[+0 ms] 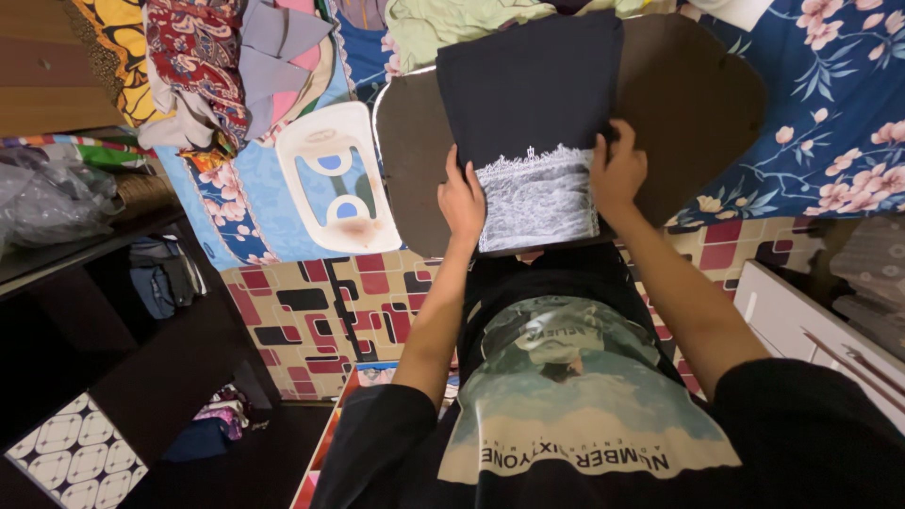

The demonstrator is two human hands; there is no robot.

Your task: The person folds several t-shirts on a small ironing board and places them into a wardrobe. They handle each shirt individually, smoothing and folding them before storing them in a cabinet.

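A dark navy garment (528, 85) with a white lace-like printed panel lies folded on a brown padded board (693, 104). My left hand (462, 203) grips its near left edge, fingers curled over the cloth. On the near right edge my right hand (617, 170) holds the same garment. Both forearms reach out from my black printed shirt at the bottom of the view.
A white plastic iron rest (335, 174) sits left of the board on a blue floral bedsheet (830, 104). Several colourful clothes (203, 57) are piled at top left. A dark shelf unit (113, 311) stands at left, a white drawer front (801, 320) at right.
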